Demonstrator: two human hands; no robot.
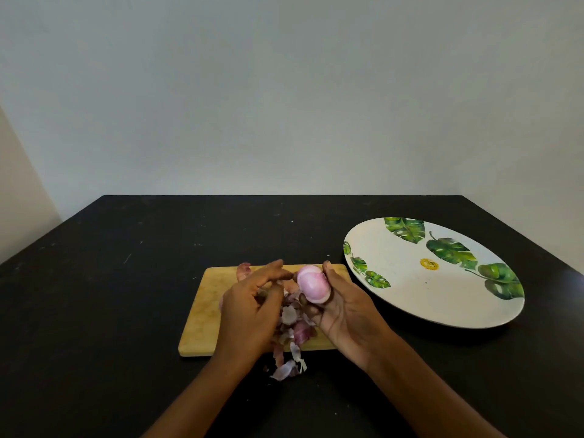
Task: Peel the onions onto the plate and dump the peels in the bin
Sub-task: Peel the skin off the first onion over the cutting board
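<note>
The right hand grips a peeled onion above the cutting board. The left hand is beside it, fingers bent; I cannot tell whether it pinches anything. Peels lie heaped at the board's near edge, and the plate sits to the right of the board.

matt black table, worn wooden board, glossy leaf-print plate, papery peels, smooth onion.

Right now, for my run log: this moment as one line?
right hand: holds peeled onion | left hand: at onion, grip unclear | peels: on cutting board | plate: beside board
</note>
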